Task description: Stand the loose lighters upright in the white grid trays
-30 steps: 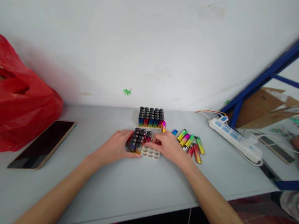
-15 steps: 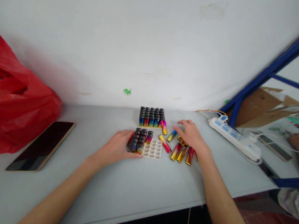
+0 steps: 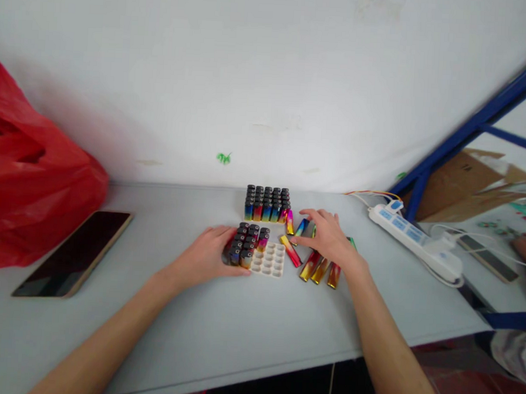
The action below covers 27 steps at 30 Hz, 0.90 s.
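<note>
My left hand point(image 3: 210, 252) curves round the left side of a white tray point(image 3: 268, 261) with round-cornered holes, its thumb along the front edge. Upright lighters point(image 3: 245, 243) with black tops fill the tray's left part; bare holes show on the right. My right hand point(image 3: 328, 238) hovers over loose lighters, thumb and fingers apart. Between thumb and forefinger, a blue-and-gold lighter point(image 3: 301, 227) lies on the table. A red-and-yellow lighter point(image 3: 290, 251) lies just left of the thumb. Several red-and-gold lighters point(image 3: 320, 269) lie under and before the palm, partly hidden.
Behind the tray stands a full block of upright lighters point(image 3: 267, 204), with a pink-and-yellow lighter point(image 3: 290, 222) beside it. A phone point(image 3: 72, 254) and red plastic bag point(image 3: 39, 179) are on the left. A white power strip point(image 3: 413, 240) and blue metal frame point(image 3: 451, 139) are on the right.
My right hand has shifted slightly left, its thumb now nearer the red-and-yellow lighter and its fingers above the blue-and-gold one. My left hand stays at the tray.
</note>
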Motion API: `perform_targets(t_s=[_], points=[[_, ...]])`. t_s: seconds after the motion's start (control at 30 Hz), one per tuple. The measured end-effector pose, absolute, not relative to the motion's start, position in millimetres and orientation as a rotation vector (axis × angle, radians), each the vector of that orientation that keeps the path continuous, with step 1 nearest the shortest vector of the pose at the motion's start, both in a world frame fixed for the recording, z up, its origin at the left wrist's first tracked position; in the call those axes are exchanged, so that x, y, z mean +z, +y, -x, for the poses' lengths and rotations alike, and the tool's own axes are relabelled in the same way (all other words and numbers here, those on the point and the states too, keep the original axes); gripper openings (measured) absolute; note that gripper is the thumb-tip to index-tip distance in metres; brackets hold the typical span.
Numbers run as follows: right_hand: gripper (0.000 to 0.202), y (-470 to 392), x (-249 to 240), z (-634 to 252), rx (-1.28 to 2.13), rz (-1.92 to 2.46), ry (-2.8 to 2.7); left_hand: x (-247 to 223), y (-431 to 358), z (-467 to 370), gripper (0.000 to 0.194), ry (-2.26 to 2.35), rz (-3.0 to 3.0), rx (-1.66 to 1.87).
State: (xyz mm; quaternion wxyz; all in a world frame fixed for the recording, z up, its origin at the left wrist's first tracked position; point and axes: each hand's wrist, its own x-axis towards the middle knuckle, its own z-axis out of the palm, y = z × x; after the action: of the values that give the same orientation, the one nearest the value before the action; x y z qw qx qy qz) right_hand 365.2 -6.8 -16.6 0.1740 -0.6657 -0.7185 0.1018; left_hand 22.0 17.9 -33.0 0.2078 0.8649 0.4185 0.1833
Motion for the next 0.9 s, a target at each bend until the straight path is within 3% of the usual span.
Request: perform_targets(t_s=[0.23,0.43,0.63,0.8,0.9], points=[[0.035,-1.2,-18.4,-354.1,0.527,1.378,-1.766,-32.4,19.2,-21.3,0.070,1.157,-2.386,0.503],[0.054,-4.2,-12.5,-335.0,0.786,1.142,-1.335,-34.3,19.6,-21.9,0.069,1.149,-2.399,0.504],[0.041,-7.4,7.7,-330.7,0.875,0.968,-0.995,-32.3,19.1,-22.3,0.070,1.149,-2.420,0.480],[0.041,-12.7,23.4,-345.8,0.744,0.832,-0.934,-27.8,17.7,-24.2,0.072,1.161,-2.406,0.473],[0.044,-17.9,26.1,-347.4,0.602,0.968,-1.058,-27.3,16.8,-24.2,0.068,1.155,-2.402,0.475]])
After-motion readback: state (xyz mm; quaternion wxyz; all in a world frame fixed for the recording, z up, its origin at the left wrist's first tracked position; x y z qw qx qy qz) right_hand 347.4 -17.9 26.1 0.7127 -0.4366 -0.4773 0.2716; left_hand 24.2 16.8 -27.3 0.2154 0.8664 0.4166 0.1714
